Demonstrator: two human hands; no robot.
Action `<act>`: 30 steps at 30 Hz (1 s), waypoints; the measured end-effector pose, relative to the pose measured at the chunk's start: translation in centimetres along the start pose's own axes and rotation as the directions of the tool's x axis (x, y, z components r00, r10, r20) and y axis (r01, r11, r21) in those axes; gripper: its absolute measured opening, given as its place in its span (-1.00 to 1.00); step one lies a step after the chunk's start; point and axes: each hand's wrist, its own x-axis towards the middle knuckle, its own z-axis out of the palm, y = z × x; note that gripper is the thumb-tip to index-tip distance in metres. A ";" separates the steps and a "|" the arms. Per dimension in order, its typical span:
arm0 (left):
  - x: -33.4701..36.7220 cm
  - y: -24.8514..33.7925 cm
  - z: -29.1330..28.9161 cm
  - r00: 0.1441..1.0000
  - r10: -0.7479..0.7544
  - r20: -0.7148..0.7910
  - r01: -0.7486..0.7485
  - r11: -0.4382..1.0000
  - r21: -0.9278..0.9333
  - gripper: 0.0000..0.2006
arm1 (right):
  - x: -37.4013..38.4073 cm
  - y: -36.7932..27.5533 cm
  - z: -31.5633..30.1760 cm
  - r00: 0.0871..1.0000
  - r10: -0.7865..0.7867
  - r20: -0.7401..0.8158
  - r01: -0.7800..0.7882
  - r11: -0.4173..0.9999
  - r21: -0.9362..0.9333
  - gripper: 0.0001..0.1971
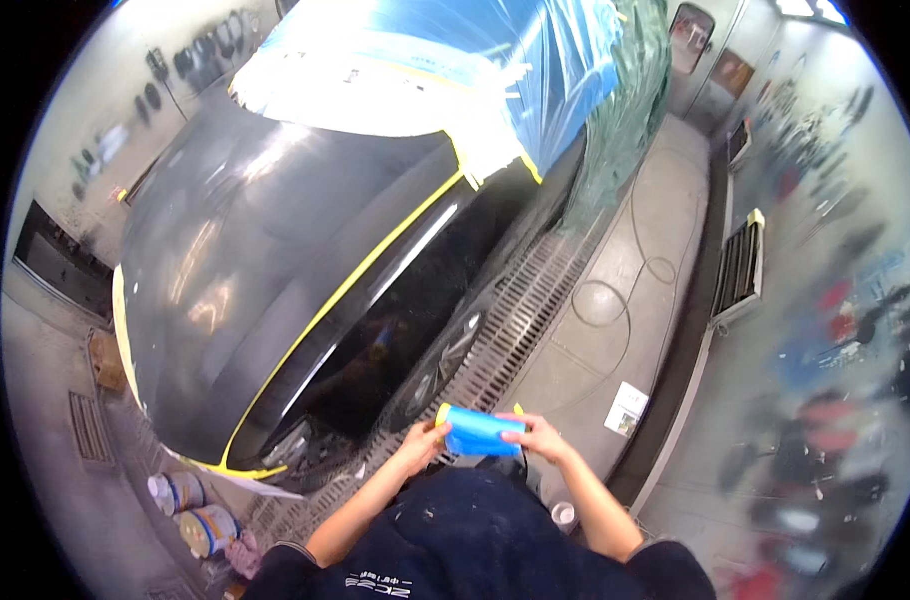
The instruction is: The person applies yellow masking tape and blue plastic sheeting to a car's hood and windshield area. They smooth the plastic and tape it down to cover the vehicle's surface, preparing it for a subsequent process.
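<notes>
Standing beside a dark car [275, 260] in a spray booth, a person holds a roll of blue masking film [480, 432] between both hands at chest height, over the grated floor [520, 320]. The left hand [423, 440] has its grip closed on the roll's yellow-cored end; the right hand [540, 437] is closed around the opposite end, fingers curled over the film. Yellow masking tape [375, 260] outlines the bare panels, and blue film [455, 50] already covers the cabin. Two paint tins [195, 510] stand on the floor near the bumper, and a hose [615, 290] loops beyond the grating. Likely hazards: thin film may cling or tear if pulled unevenly, the roll could drop onto the grating, and the hose may catch a foot.
</notes>
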 end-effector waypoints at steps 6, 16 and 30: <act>0.2 -2.2 6.7 0.959 0.166 -0.229 -0.212 0.957 -0.198 -0.48 | 4.4 -4.2 -8.0 0.941 -0.041 0.337 0.138 0.952 -0.272 -0.42; -2.9 -5.9 9.5 0.899 0.311 -0.309 -0.369 0.917 -0.151 -0.25 | 11.0 -11.0 -2.1 0.579 -0.053 0.813 0.475 0.833 -0.284 -0.49; -11.3 -13.5 4.5 0.761 0.389 -0.520 -0.639 0.587 -0.496 -0.51 | 11.3 -9.2 19.8 0.168 0.376 0.911 0.681 0.624 -0.383 -0.65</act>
